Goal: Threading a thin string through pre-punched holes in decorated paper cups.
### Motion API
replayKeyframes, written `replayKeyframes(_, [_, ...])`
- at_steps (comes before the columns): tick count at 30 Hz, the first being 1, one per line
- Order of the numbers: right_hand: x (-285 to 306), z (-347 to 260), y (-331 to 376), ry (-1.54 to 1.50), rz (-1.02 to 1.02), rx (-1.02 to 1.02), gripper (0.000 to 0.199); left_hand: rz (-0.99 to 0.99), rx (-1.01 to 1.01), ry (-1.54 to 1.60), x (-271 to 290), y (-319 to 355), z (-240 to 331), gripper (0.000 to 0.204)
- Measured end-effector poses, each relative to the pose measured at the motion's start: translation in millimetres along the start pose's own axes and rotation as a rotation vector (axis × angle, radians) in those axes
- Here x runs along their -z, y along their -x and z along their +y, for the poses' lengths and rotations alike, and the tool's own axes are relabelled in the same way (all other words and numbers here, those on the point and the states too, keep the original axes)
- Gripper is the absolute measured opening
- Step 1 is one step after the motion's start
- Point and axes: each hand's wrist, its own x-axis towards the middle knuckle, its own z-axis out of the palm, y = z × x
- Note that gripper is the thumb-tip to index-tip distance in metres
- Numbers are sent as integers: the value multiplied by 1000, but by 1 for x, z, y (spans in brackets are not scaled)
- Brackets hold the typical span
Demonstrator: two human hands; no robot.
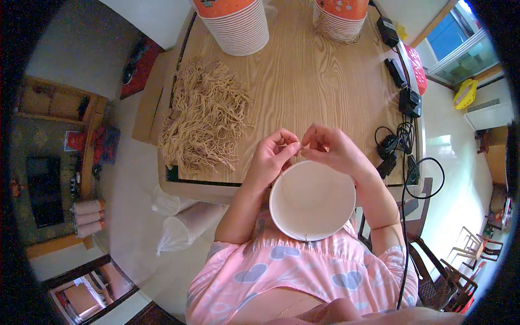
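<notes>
A white paper bowl (312,200) rests against my body at the table's near edge, its open mouth facing up. Just beyond its far rim, my left hand (272,156) and my right hand (331,147) meet fingertip to fingertip, pinching a thin tan string (299,144) between them. A length of the string seems to run down along the bowl's rim. A big heap of the same tan strings (205,118) lies on the wooden table (314,81) to the left of my hands.
Two tall stacks of orange-and-white paper bowls (235,23) (341,16) stand at the table's far side. Black chargers and tangled cables (401,103) line the right edge. Plastic-wrapped cup stacks (187,222) lie on the floor at the left. Chairs (460,260) stand at the lower right.
</notes>
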Motion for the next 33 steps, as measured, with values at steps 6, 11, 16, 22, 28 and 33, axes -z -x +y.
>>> replayKeyframes(6, [1, 4, -2, 62, 26, 91, 9, -2, 68, 68, -1, 2, 4, 5])
replayKeyframes(11, [1, 5, -2, 66, 16, 62, 6, -6, -9, 6, 0, 0, 0, 8])
replayKeyframes(16, [-1, 6, -3, 66, 6, -1, 7, -17, -22, -1, 1, 0, -1, 7])
replayKeyframes(22, [-1, 0, -2, 53, 10, -9, 6, -16, 4, 13, 0, 0, 0, 6])
replayKeyframes(28, [1, 2, -1, 22, 15, 66, 7, 0, -2, 2, 1, -1, -2, 7])
replayKeyframes(33, [3, 1, -1, 23, 24, 53, 6, 8, 34, 57, -2, -1, 0, 8])
